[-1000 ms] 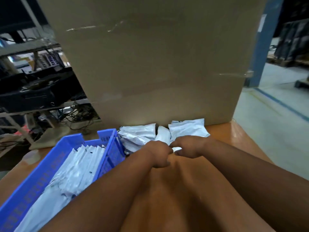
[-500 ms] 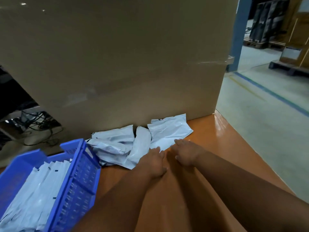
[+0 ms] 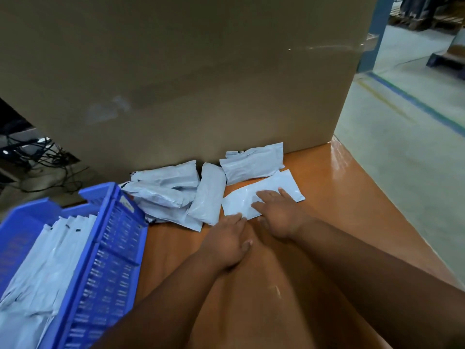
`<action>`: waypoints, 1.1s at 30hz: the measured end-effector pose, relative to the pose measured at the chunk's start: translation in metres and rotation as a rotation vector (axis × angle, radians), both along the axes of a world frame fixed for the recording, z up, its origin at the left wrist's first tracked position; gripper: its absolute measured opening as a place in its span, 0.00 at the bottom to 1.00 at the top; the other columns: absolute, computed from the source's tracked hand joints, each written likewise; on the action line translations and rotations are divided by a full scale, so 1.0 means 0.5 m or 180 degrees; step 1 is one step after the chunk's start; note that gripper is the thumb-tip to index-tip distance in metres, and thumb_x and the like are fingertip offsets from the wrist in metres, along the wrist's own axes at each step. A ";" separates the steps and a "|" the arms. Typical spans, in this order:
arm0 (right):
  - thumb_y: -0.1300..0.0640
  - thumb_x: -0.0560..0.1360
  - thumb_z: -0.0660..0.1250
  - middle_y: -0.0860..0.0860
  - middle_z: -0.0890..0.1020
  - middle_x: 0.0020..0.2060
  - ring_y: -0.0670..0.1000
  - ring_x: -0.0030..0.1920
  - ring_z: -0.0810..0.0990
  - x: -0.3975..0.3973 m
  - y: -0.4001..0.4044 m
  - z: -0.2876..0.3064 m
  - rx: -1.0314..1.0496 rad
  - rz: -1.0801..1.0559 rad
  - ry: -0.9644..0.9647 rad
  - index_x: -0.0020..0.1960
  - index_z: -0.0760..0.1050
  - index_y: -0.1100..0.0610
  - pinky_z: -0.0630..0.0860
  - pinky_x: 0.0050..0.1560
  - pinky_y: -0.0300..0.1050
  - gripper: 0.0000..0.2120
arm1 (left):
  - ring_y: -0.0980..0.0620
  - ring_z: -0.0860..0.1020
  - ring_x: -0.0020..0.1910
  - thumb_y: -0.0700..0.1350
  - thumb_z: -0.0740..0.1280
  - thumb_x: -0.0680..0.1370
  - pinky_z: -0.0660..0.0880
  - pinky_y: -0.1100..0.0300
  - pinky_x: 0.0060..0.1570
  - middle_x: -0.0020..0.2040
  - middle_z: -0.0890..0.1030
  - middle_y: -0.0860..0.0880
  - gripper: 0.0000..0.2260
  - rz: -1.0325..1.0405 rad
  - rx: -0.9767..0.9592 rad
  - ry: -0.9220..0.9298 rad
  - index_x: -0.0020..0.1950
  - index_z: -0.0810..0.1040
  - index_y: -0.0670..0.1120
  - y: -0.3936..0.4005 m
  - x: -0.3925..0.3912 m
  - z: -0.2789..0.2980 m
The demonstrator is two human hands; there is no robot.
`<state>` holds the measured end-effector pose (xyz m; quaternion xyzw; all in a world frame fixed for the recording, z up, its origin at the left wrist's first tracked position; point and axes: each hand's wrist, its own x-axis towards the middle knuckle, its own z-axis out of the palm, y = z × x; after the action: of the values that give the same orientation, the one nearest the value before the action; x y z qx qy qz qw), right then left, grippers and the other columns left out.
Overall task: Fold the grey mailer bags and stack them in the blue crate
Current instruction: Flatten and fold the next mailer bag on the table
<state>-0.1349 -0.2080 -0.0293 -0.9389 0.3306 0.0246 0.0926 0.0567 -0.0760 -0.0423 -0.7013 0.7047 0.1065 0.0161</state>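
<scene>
Orange glossy tabletop [image 3: 339,197], backed by a tall cardboard box [image 3: 191,79]: this is where you are working. Item one, your right hand [image 3: 278,212]: fingers lying straight and spread, pressing the flat mailer bag [image 3: 241,201] onto the surface, gripping nothing. Item two, your left hand [image 3: 227,244]: resting flat just beside the bag's near edge, fingertips touching or nearly touching it, likewise holding nothing. Item three, loose bags [image 3: 173,190]: a heap lying between the flat bag and the blue crate [image 3: 110,255], with one more against the box. Item four, the crate: sitting at your left, already holding a row of folded bags [image 3: 52,253]. Judged advice: you are smoothing before the fold, so keep the right palm anchoring while the left lifts the near edge over, matching corners and pressing air out. Open room is lying to your right and toward you; the table edge [image 3: 392,210] is running close on the right, so avoid sliding the bag that way.
</scene>
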 end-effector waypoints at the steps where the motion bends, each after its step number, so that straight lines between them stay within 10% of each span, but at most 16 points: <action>1: 0.44 0.86 0.57 0.55 0.56 0.85 0.57 0.84 0.54 0.004 -0.005 0.004 0.0024 -0.0047 -0.0024 0.81 0.63 0.46 0.47 0.84 0.61 0.24 | 0.46 0.63 0.81 0.64 0.60 0.83 0.61 0.50 0.79 0.84 0.63 0.48 0.33 0.0001 -0.0013 0.0044 0.84 0.63 0.49 0.014 0.000 0.005; 11: 0.34 0.85 0.46 0.53 0.46 0.86 0.55 0.86 0.43 -0.078 0.209 -0.038 -0.0034 -0.0006 0.0138 0.86 0.50 0.43 0.37 0.82 0.67 0.32 | 0.52 0.71 0.71 0.64 0.56 0.84 0.71 0.52 0.70 0.76 0.72 0.55 0.25 -0.0221 -0.0197 0.0121 0.78 0.70 0.55 0.296 -0.060 0.037; 17: 0.33 0.83 0.47 0.52 0.50 0.86 0.56 0.86 0.49 -0.139 0.406 -0.052 0.0081 -0.0035 -0.0038 0.85 0.56 0.42 0.48 0.83 0.65 0.32 | 0.51 0.77 0.60 0.57 0.63 0.84 0.77 0.48 0.59 0.62 0.79 0.53 0.15 -0.0277 -0.0784 0.0202 0.67 0.80 0.54 0.429 -0.086 0.019; 22: 0.37 0.82 0.56 0.54 0.66 0.81 0.58 0.80 0.65 -0.148 0.456 -0.036 -0.0318 -0.0142 -0.0394 0.76 0.71 0.48 0.67 0.74 0.61 0.27 | 0.46 0.73 0.72 0.53 0.65 0.82 0.72 0.48 0.71 0.72 0.76 0.49 0.18 -0.0163 -0.1265 0.0293 0.71 0.77 0.49 0.438 -0.147 0.000; 33: 0.36 0.85 0.47 0.52 0.51 0.86 0.54 0.86 0.48 -0.203 0.465 -0.092 -0.0325 -0.0273 -0.0083 0.86 0.55 0.52 0.48 0.82 0.68 0.34 | 0.46 0.48 0.86 0.58 0.52 0.85 0.54 0.40 0.82 0.87 0.54 0.42 0.33 -0.0061 -0.0803 0.0064 0.86 0.56 0.42 0.401 -0.228 -0.089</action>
<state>-0.2366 0.0247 -0.0752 -0.9276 0.3700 -0.0086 0.0499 -0.0573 0.1244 -0.0867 -0.6898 0.7193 0.0238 -0.0783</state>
